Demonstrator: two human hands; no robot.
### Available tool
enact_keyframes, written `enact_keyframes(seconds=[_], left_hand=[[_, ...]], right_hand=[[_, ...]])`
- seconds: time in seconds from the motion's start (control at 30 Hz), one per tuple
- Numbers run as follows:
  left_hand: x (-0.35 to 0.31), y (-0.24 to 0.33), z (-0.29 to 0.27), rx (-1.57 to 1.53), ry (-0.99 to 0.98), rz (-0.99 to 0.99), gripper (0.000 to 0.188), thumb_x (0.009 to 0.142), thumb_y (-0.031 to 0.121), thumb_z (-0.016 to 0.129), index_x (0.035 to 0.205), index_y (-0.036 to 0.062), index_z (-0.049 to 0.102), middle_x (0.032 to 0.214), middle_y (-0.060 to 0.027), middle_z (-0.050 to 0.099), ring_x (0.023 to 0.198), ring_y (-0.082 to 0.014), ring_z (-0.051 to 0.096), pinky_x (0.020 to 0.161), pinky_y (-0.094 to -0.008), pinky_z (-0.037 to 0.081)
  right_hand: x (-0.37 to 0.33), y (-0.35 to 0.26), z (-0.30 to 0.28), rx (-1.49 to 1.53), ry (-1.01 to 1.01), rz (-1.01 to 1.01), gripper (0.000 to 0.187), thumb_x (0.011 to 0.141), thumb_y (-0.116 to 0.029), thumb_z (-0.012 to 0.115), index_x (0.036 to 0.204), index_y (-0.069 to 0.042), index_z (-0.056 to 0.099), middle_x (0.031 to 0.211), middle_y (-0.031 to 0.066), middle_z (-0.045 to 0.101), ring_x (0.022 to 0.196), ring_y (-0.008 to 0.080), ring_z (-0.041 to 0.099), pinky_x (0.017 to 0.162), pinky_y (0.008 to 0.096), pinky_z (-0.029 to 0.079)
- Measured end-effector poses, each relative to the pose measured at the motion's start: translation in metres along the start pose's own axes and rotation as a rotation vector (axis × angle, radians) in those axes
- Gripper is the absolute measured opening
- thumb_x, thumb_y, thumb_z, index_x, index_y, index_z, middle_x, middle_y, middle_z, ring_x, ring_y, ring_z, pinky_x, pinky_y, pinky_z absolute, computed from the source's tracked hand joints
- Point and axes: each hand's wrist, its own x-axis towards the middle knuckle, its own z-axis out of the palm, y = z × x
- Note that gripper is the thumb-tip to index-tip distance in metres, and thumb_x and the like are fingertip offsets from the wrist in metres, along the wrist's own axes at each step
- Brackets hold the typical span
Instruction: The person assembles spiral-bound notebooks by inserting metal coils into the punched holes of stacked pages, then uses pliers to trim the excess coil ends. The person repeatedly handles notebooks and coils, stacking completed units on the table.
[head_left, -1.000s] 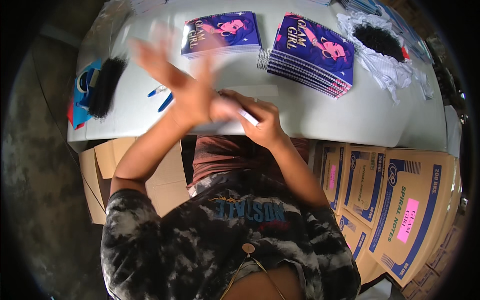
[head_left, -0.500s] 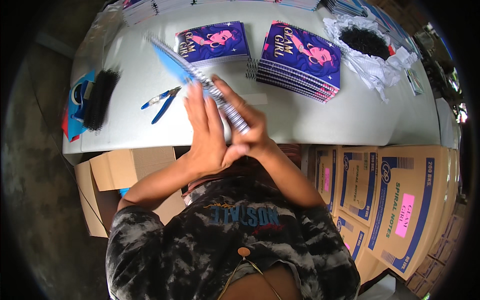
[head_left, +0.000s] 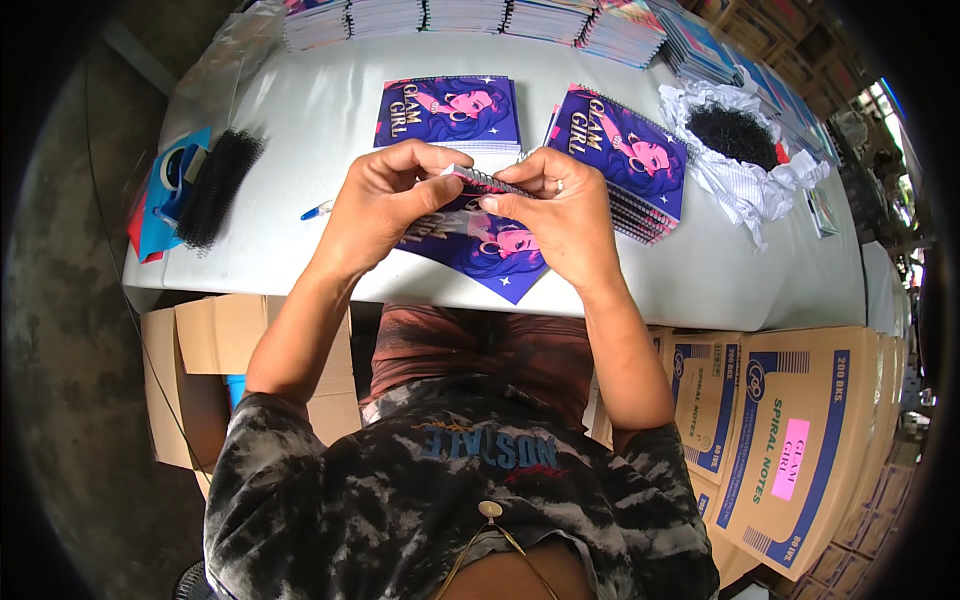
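Notebook (head_left: 508,268) in front of the body, over the near part of the table (head_left: 700,285); its coil (head_left: 490,180) runs crosswise between the hands, dipping slightly rightward, with the cover on the near side of the grip. Left hand (head_left: 385,205) and right hand (head_left: 565,205), equally near, pinch opposite ends between closed thumb and fingers. Beyond lie the left stack (head_left: 450,110) and right stack (head_left: 630,150).

Workshop, stacked cartons (head_left: 825,440), piled spiral notebooks (head_left: 630,150)
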Motion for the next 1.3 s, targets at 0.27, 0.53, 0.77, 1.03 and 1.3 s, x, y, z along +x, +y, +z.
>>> enact_keyframes(seconds=[0.27,0.53,0.77,1.03,1.3], left_hand=[[0.023,0.024,0.012,0.589,-0.01,0.373,0.027,0.075,0.012,0.072,0.094,-0.003,0.06,0.084,-0.0051,0.061,0.08,-0.0122,0.056,0.076,-0.0262,0.045],[0.105,-0.031,0.084,0.174,0.534,0.553,0.047,0.078,0.014,0.07,0.113,-0.0031,0.045,0.095,-0.0116,0.058,0.081,-0.0135,0.058,0.068,-0.0233,0.048],[0.221,-0.014,0.112,0.686,0.357,0.545,0.044,0.071,0.029,0.074,0.098,-0.0029,0.058,0.094,-0.019,0.062,0.083,-0.0229,0.062,0.07,-0.0312,0.05],[0.149,-0.107,0.091,0.769,0.384,0.21,0.038,0.083,0.04,0.059,0.087,0.0019,0.064,0.09,-0.0196,0.064,0.08,-0.0296,0.064,0.067,-0.0378,0.049],[0.133,-0.134,0.086,0.469,0.606,0.417,0.022,0.084,0.021,0.064,0.078,-0.0005,0.062,0.069,-0.0115,0.059,0.06,-0.0195,0.056,0.058,-0.032,0.046]], right_hand=[[-0.005,0.005,0.002,-0.172,0.23,-0.282,0.023,0.068,0.005,0.07,0.087,-0.002,0.058,0.074,0.0027,0.057,0.063,0.0075,0.053,0.056,0.022,0.044],[0.002,0.017,-0.096,-0.057,1.059,-0.623,0.036,0.086,-0.002,0.055,0.118,0.002,0.041,0.096,0.0069,0.055,0.077,0.0104,0.052,0.071,0.0241,0.042],[-0.011,0.055,-0.121,-0.172,1.221,-0.416,0.019,0.082,-0.007,0.062,0.094,0.0,0.049,0.089,0.01,0.057,0.073,0.0139,0.052,0.072,0.0237,0.041],[-0.026,0.106,-0.149,-0.427,0.971,-0.221,0.039,0.087,-0.014,0.056,0.121,0.004,0.048,0.107,0.0165,0.06,0.09,0.0204,0.059,0.078,0.0317,0.047],[-0.021,0.112,-0.143,-0.509,0.973,-0.313,0.041,0.087,-0.011,0.057,0.123,0.004,0.047,0.117,0.0163,0.056,0.103,0.0186,0.054,0.089,0.0297,0.041]])
